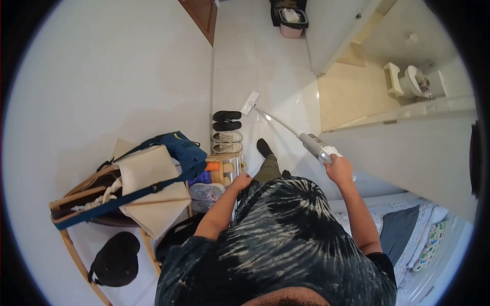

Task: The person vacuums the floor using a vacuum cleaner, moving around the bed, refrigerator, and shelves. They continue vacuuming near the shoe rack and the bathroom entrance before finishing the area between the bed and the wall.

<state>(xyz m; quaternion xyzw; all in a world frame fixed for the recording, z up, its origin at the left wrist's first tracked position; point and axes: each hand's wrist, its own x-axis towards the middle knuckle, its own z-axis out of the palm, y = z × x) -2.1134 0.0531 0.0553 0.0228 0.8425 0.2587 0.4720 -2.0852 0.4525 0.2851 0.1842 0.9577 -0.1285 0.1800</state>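
Observation:
My right hand (338,167) is wrapped round the handle of a white and grey stick vacuum cleaner (311,144). Its thin white tube (278,121) slants forward and left to a flat white floor head (250,103), which rests on the pale tiles just beyond the shoes. My left hand (241,182) hangs by my left thigh, close to the shoe rack, its fingers curled in with nothing visible in them. Black slippers (226,121) and light sneakers (226,142) stand in a row along the left wall, near the floor head.
A wooden rack (148,245) on the left bears a blue bag (186,153), a cream tote (145,173) and a black cap (117,259). Ahead stands a pink bin (291,31). An open doorway on the right shows a toilet (412,81); bedding (400,229) lies behind right.

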